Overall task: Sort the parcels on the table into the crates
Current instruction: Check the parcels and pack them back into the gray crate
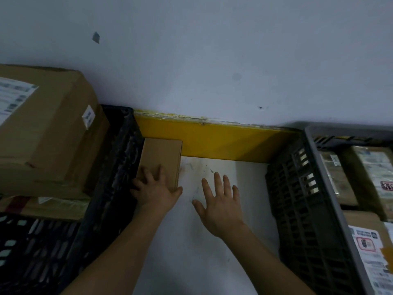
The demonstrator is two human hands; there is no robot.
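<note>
My left hand (156, 189) lies on the near end of a small brown parcel (160, 161), fingers spread over its top and the thumb against its right near corner; it looks more like pressing than gripping. The parcel lies flat on the white surface (223, 241) in the middle left of the frame, its left side against the wall of the black crate (110, 188) and its far end touching the yellow board (212, 141) along the back. My right hand (220, 201) is in the centre of the frame, just beside the left one, with all fingers straight and wide apart, holding nothing; I cannot tell if it touches the surface or hovers over it. In the black crate, at the upper left of the frame, a large cardboard box (46, 128) with a white label sits on other parcels. At the right edge the grey crate (319, 188) holds several labelled parcels (365, 237).
</note>
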